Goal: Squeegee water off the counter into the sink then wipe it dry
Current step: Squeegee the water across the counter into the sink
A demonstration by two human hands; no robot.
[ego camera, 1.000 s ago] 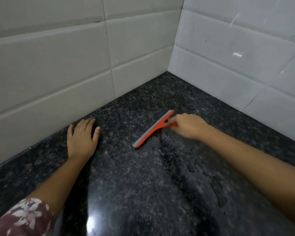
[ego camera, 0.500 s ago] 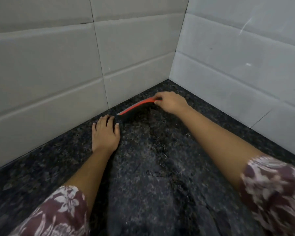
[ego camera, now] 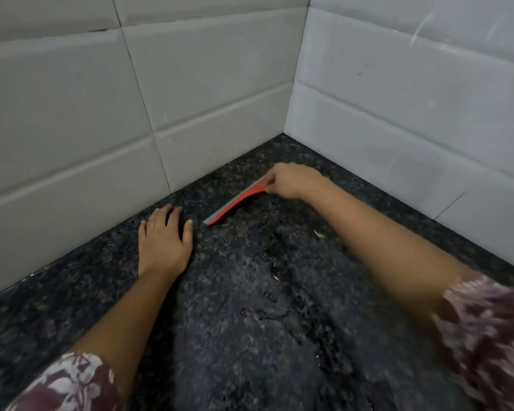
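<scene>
At the far left a pale tiled wall (ego camera: 72, 137) runs back to an inside corner, and below it lies the dark speckled counter (ego camera: 72, 307). A floral maroon-and-white sleeve (ego camera: 69, 387) shows at the lower left edge, its bare forearm reaching up to the left hand (ego camera: 163, 241), which lies palm down on the stone near the wall, fingers stretched flat and slightly spread, gripping nothing. Just beside that hand's index fingertip, but not touching it, is the near end of the red squeegee (ego camera: 235, 201) with its grey blade; the tool rests edge-down on the counter and slants up and to the right toward the corner. Below and to the right of it, water (ego camera: 273, 277) lies in irregular glistening patches and beads over the middle of the counter. The right hand (ego camera: 291, 180) has its fingers curled closed around the squeegee's far end, close to the corner. Its forearm runs down to a blurred floral sleeve (ego camera: 487, 330) at the right edge, beneath the right-hand tiled wall (ego camera: 413, 114).
</scene>
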